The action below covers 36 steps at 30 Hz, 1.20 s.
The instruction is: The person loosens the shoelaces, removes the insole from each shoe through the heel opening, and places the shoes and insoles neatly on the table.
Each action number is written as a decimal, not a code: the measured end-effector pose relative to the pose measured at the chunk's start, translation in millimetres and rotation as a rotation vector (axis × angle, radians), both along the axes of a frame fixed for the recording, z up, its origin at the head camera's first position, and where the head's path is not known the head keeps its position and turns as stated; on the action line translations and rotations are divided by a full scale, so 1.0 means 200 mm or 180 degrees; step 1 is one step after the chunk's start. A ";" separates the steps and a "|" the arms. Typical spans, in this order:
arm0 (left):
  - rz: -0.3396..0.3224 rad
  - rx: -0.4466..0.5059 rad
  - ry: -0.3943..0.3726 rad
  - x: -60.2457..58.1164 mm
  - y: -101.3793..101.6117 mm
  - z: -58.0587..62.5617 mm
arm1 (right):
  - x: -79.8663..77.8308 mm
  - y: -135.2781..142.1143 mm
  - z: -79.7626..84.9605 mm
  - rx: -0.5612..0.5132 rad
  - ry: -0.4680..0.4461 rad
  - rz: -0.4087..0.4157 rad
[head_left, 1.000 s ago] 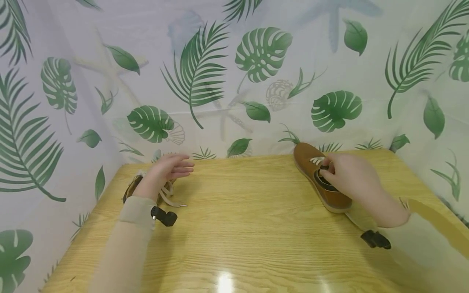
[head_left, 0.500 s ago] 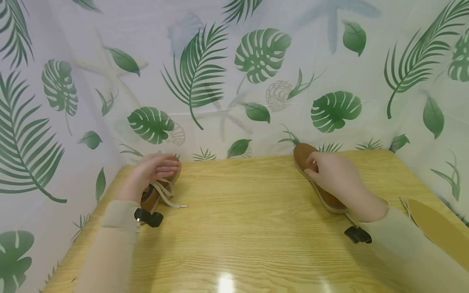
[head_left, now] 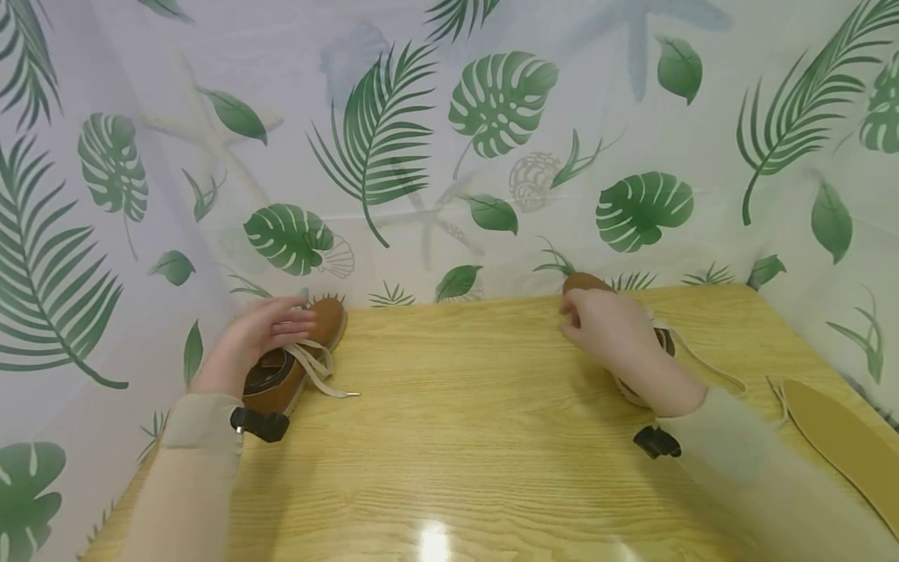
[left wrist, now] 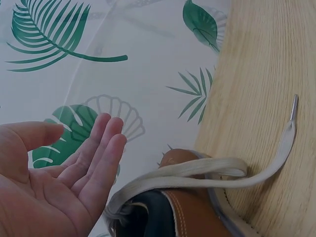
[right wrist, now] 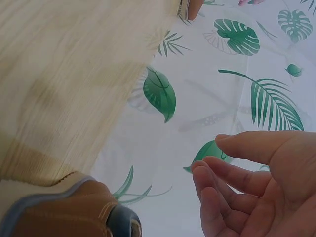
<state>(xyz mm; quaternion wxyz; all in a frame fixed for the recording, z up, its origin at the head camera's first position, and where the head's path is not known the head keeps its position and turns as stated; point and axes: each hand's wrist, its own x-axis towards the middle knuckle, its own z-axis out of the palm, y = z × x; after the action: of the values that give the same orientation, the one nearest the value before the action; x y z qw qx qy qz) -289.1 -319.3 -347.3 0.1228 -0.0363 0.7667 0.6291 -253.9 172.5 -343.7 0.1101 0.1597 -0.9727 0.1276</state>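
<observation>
A brown lace-up shoe (head_left: 327, 318) with a pale sole lies at the left back of the table, toe pointing away. Its cream lace (left wrist: 266, 177) trails onto the wood and ends in a metal tip. Over the shoe's near left side is my left hand (head_left: 256, 336), fingers extended and holding nothing. A matching shoe (head_left: 588, 281) lies at the right back, much of it hidden behind my right hand (head_left: 614, 332). In the right wrist view that hand's fingers are loosely bent with nothing between them, and the shoe's side (right wrist: 59, 212) shows lower left, apart from them.
The wood table (head_left: 449, 437) ends against a white leaf-print cloth (head_left: 421, 195) at the back. A flat tan oval piece (head_left: 843, 445) lies at the right edge, a thin cord by its tip. The right shoe's lace (head_left: 709, 363) stretches rightward over the wood.
Both hands have shifted left. The left hand uncovers more of the left shoe; the right hand has left the right shoe's opening and now covers its middle in the head view. The shoes stay put.
</observation>
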 end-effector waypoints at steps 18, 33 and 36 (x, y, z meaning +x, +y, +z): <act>0.0010 0.0058 0.0124 0.09 -0.23 0.05 | -0.04 -0.17 -0.02 -0.0143 -0.0246 0.0017; 0.0105 0.0323 0.0070 0.19 -0.40 0.04 | -0.10 -0.32 -0.03 -0.0231 -0.0304 0.0122; 0.0153 0.0350 0.0086 0.21 -0.41 0.04 | -0.11 -0.34 -0.04 -0.0234 -0.0341 0.0117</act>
<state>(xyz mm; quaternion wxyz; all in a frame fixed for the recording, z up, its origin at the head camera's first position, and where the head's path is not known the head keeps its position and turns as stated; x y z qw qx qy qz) -247.6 -402.1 -339.3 0.0991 -0.0393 0.7315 0.6734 -276.7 104.3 -352.0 0.0613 0.1663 -0.9687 0.1736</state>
